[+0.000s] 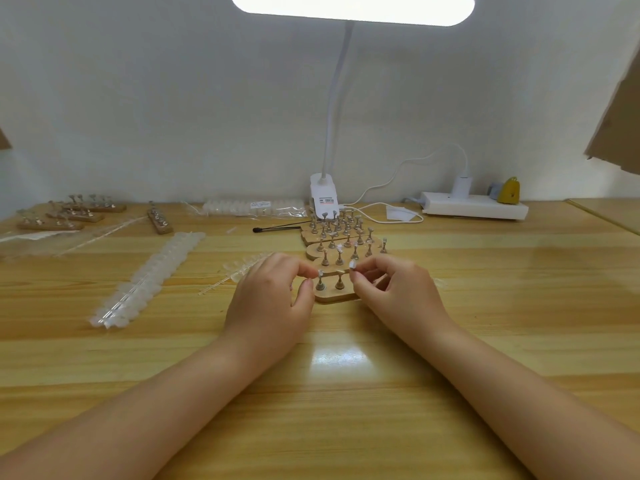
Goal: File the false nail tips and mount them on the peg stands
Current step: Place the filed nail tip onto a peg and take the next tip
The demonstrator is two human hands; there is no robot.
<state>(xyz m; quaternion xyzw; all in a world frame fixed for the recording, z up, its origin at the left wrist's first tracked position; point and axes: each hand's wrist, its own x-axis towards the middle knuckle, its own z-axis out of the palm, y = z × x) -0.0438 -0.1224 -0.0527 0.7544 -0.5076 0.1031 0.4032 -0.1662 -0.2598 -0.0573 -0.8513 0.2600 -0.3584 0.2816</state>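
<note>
Between both hands' fingertips, over the nearest peg stand [337, 295], the left hand [270, 299] and right hand [391, 289] each pinch a nail tip [353, 265]; a slip could flick one off or topple pegs.

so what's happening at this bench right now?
A person is working with both bare hands over the nearest wooden peg stand. The left hand touches the top of a peg at the stand's left end with its fingertips, and the right hand pinches a small false nail tip just above the stand. More peg stands sit behind, and strips of clear nail tips lie to the left on the wooden table.
</note>
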